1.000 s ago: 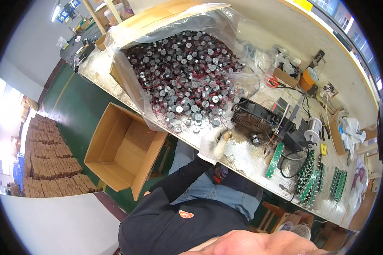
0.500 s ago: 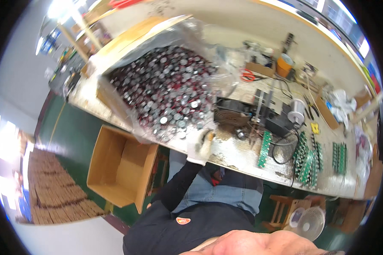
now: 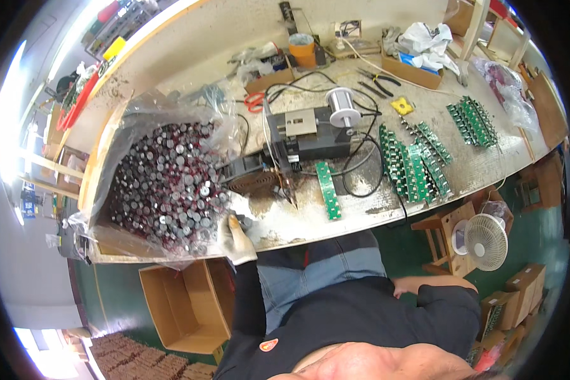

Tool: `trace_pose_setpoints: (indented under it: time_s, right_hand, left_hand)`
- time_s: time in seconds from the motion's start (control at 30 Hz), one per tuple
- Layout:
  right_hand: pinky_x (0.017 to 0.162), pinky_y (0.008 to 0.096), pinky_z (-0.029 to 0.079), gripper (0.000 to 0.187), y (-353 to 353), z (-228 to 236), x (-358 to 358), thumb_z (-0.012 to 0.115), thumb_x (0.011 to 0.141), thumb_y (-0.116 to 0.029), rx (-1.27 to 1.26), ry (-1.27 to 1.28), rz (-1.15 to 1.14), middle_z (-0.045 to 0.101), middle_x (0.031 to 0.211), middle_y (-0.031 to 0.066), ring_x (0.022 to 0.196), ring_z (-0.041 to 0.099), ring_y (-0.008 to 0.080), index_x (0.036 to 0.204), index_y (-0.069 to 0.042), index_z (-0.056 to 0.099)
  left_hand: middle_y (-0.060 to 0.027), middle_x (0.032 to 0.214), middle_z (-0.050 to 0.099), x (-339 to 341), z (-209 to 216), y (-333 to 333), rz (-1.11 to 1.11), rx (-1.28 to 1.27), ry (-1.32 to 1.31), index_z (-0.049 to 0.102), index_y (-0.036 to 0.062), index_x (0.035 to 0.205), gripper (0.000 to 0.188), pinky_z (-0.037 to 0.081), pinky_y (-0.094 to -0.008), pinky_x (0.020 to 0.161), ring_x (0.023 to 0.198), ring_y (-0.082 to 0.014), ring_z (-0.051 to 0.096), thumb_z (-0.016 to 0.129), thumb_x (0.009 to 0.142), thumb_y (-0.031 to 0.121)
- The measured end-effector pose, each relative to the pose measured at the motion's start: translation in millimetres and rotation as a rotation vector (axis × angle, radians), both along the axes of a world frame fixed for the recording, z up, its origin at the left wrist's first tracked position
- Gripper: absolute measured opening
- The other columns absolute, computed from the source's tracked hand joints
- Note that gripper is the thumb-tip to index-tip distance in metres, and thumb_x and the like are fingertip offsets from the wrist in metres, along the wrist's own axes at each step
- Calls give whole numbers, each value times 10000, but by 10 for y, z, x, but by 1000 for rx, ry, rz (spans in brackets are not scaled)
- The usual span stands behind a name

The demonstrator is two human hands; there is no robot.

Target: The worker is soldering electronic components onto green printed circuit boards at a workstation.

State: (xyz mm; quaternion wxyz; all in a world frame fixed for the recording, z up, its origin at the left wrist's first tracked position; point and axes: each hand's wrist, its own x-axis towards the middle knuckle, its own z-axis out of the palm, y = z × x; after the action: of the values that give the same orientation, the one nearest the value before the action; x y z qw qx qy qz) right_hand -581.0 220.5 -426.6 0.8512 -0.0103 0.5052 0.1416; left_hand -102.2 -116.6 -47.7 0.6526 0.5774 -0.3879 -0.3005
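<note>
My left hand, in a whitish glove with a stained fingertip, is at the bench's front edge beside a heap of small round metal parts with red wires. Its fingers are drawn together. A grey rounded piece shows right against them; whether they grip it is unclear. The heap lies in a box lined with clear plastic. My bare right hand is low by my waist, off the bench, its fingers too small to read. A lone green circuit board lies beside a black soldering device.
A white solder spool tops the device, and a black cable loops near several green boards. Pliers, red-handled scissors and an orange cup are farther back. Below are an open cardboard box and a fan.
The view has swung right, so the bench sits farther left in the picture. My left hand remains near the heap's front corner. My right forearm and hand have come into view.
</note>
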Motion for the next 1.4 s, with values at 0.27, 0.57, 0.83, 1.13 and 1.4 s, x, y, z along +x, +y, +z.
trace_pose_setpoints:
  time_s: [0.27, 0.57, 0.83, 1.13, 1.4]
  right_hand:
    - [756, 472, 539, 205, -1657, 2453, 791, 635, 687, -79, -1222, 434, 1043, 666, 949, 262, 935, 652, 402, 851, 33, 685]
    - [562, 366, 470, 195, -1801, 3243, 985, 676, 810, -171, -1520, 901, 248, 607, 644, 130, 602, 603, 238, 724, -12, 602]
    - [509, 205, 355, 132, -2419, 4033, 1547, 639, 849, 28, -2118, 569, -544, 570, 675, 14, 575, 463, 54, 751, -10, 558]
    - [554, 189, 381, 117, -2972, 3841, 1835, 649, 882, -7, -2089, 652, -681, 590, 693, 1, 615, 487, 38, 793, -8, 573]
    - [463, 197, 285, 198, -2988, 3790, 1953, 683, 846, -2, -2279, 847, -493, 495, 631, -28, 533, 366, 26, 728, -28, 526]
  left_hand:
    - [-89, 932, 662, 119, -26, 8, -8, -54, -3, 602, -45, 1138, 259, 503, -250, 732, 824, -143, 623, 604, 952, 135]
    - [-103, 969, 651, 86, -18, 22, -80, -70, 67, 585, -48, 1132, 228, 522, -255, 697, 817, -140, 622, 608, 939, 71]
    - [-96, 866, 666, 58, 81, 59, -102, -50, 149, 605, -38, 1083, 188, 470, -216, 584, 699, -106, 601, 617, 932, 74]
    - [-68, 875, 663, -103, 27, 53, -231, 13, -55, 630, -34, 1067, 214, 478, -228, 642, 690, -92, 583, 650, 910, 111]
    - [-62, 907, 642, -88, 43, 90, -273, 27, -110, 598, -48, 1071, 229, 468, -227, 721, 786, -100, 573, 643, 927, 124]
